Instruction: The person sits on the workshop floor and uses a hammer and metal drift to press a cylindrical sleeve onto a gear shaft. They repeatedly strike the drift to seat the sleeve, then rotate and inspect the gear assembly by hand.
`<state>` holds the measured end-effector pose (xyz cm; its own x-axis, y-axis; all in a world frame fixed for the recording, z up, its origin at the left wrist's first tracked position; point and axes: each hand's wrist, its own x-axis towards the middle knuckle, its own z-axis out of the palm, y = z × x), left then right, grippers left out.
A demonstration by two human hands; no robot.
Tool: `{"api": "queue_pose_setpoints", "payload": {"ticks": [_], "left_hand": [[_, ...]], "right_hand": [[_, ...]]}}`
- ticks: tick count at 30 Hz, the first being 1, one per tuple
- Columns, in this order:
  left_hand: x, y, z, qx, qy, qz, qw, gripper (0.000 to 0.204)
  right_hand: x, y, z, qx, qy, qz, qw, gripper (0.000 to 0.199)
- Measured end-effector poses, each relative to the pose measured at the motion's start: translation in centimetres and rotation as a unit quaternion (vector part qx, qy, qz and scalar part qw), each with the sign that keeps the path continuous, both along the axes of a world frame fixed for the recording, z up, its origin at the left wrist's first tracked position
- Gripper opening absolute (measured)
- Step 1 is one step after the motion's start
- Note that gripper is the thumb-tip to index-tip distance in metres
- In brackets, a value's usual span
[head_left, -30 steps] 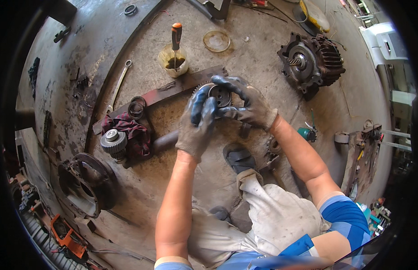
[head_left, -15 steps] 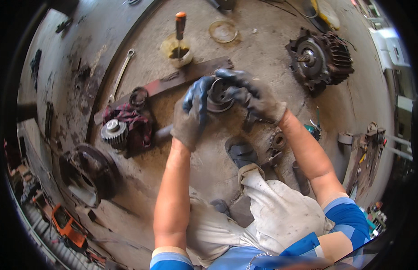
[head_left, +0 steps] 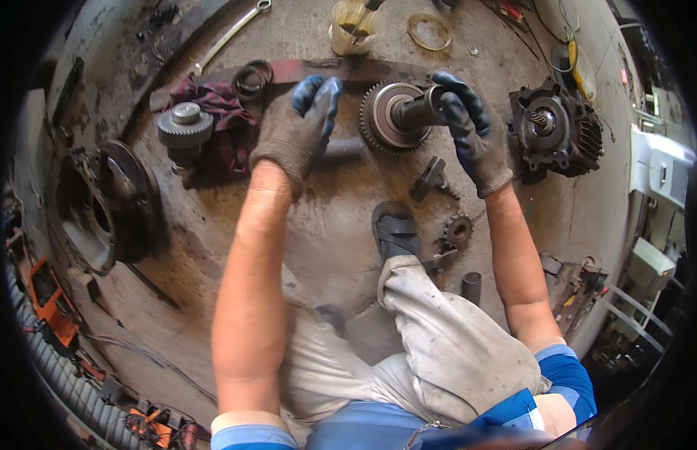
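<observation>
A toothed gear (head_left: pixel 372 120) with a bright round hub and a dark stub shaft (head_left: pixel 419 110) lies at the middle, its shaft pointing right. My right hand (head_left: pixel 476 139), in a grey glove with blue fingertips, closes its fingers about the free end of that shaft. To the left of the gear, my left hand (head_left: pixel 292 135) is raised in a matching glove. Its thumb and fingers stand apart with nothing between them. A gap separates it from the gear's teeth. Whether the gear touches the steel bar (head_left: pixel 318 71) behind it, I cannot tell.
At left, another gear (head_left: pixel 185 131) stands by a checked rag (head_left: pixel 217 112) and dark rings (head_left: pixel 252 79). A spanner (head_left: pixel 232 34) and an oily container (head_left: pixel 354 31) lie farther back. A finned housing (head_left: pixel 554 127) sits right; a small cog (head_left: pixel 458 230) lies near my sandal (head_left: pixel 397 229).
My hands have parted from around the round part; the left moved left and the right moved right. The part's toothed face and shaft now show. The whole view has shifted.
</observation>
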<state>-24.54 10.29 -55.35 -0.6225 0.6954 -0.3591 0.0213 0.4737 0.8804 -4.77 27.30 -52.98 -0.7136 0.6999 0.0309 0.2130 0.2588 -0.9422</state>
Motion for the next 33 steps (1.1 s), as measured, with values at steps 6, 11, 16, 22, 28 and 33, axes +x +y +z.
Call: {"api": "queue_pose_setpoints", "payload": {"ticks": [6, 11, 16, 22, 28, 33], "left_hand": [[-0.5, -3.1, -0.1, 0.084, 0.187, 0.000, 0.979, 0.049], [-1.3, -5.6, 1.1, 0.068, 0.258, -0.029, 0.963, 0.052], [-1.3, -7.6, 2.7, 0.029, 0.212, 0.003, 0.977, 0.049], [-1.6, -8.5, 2.5, 0.043, 0.298, 0.005, 0.954, 0.047], [-0.9, -7.8, 1.7, -0.008, 0.321, -0.035, 0.946, 0.049], [0.3, -6.4, 1.2, -0.022, 0.364, -0.093, 0.926, 0.051]], "right_hand": [[-0.1, 0.1, 0.9, 0.084, -0.061, 0.056, 0.993, 0.046], [0.1, 0.3, 0.2, 0.105, -0.084, 0.073, 0.988, 0.051], [0.0, 0.1, -0.5, 0.111, -0.063, 0.069, 0.989, 0.054], [0.2, 0.2, -0.8, 0.120, -0.074, 0.069, 0.988, 0.059], [0.6, 0.9, -2.1, 0.092, -0.045, 0.077, 0.992, 0.060], [0.6, 1.1, -2.4, 0.136, -0.033, 0.082, 0.987, 0.065]]}}
